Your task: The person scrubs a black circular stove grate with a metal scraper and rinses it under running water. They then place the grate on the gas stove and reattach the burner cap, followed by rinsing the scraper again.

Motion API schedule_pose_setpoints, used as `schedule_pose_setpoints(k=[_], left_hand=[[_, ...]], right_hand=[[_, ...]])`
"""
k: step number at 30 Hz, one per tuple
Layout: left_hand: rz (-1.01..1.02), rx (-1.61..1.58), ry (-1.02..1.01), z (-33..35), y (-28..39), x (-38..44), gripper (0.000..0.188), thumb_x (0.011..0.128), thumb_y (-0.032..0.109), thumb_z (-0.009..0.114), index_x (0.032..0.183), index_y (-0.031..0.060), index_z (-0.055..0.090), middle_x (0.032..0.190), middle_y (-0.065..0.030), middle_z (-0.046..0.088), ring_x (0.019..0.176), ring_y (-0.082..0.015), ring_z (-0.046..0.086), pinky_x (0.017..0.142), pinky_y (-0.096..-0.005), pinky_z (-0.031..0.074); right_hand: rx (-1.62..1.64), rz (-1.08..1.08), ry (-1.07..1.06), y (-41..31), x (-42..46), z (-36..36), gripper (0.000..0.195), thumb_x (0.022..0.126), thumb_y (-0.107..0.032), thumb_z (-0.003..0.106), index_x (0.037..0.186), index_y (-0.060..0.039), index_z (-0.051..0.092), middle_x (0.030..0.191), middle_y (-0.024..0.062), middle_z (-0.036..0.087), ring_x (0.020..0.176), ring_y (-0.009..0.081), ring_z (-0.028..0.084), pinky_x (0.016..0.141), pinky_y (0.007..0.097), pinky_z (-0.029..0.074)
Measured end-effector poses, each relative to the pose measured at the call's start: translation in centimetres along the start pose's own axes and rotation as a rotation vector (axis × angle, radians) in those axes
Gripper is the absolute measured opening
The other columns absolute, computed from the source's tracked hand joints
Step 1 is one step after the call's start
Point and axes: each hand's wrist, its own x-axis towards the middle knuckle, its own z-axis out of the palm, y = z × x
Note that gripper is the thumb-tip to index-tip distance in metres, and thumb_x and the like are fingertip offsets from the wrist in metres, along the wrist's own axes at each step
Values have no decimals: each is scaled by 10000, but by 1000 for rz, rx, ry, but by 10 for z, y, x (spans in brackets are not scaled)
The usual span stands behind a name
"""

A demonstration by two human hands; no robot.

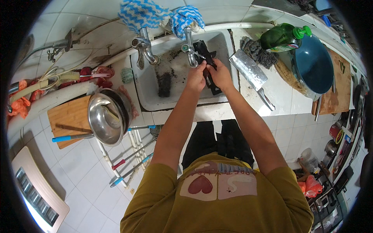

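Note:
Both hands are over a white ceramic sink (145,90) and hold a long black plastic part (214,86) with cut-outs. My left hand (195,78) pinches its left side just below the right-hand faucet (191,52). Gripping the same part from the right is my right hand (222,74), with its thumb on the upper surface. A thin pale streak crosses the part near the spout; I cannot tell if it is water or a tool. A dark, dirty block (164,84) lies on the sink bottom to the left, among black grime.
Right of the sink lie a cleaver (249,70), dark scouring pads (258,52), a green pump bottle (281,38) and a blue basin (313,65). A second faucet (145,48) stands at left. Metal bowls (105,118) and a wooden cutting board (68,116) are left of the counter.

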Motion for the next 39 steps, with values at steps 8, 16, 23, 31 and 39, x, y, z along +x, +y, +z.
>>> schedule_pose_setpoints(k=[8, 16, 23, 31, 39], left_hand=[[347, 694, 222, 9, 10, -7, 103, 828, 110, 609, 846, 61, 520, 701, 10, 546, 635, -96, 522, 566, -238, 421], [-15, 132, 60, 6, 18, -8, 207, 861, 264, 552, 804, 65, 535, 657, -9, 526, 509, -101, 450, 460, -232, 370], [19, 242, 40, 12, 18, -9, 188, 890, 276, 486, 891, 92, 525, 694, -5, 532, 568, -118, 478, 509, -242, 408], [-135, -87, 71, 6, 18, 6, 206, 900, 272, 466, 795, 98, 495, 628, 9, 465, 559, -119, 423, 519, -251, 383], [359, 714, 113, 0, 6, 3, 284, 908, 268, 436, 812, 17, 527, 636, -21, 501, 571, -127, 447, 520, -298, 349]], right_hand=[[264, 91, -51, 16, 1, 7, 217, 845, -122, 565, 1006, 22, 586, 786, 18, 606, 684, 77, 510, 634, 227, 420], [857, 192, -45, 13, -12, 11, 181, 867, -65, 514, 1021, -4, 587, 850, 15, 610, 722, 71, 534, 659, 200, 429], [873, 202, 21, 11, -15, 12, 160, 849, -22, 508, 967, 8, 613, 846, 8, 612, 769, 75, 513, 721, 205, 401], [758, 190, 29, 8, -18, 18, 161, 841, -36, 538, 978, 14, 606, 859, 9, 605, 760, 72, 517, 698, 202, 408], [756, 169, 99, 17, -9, 26, 174, 837, -24, 540, 997, 14, 598, 865, 11, 605, 743, 68, 523, 678, 192, 421]])
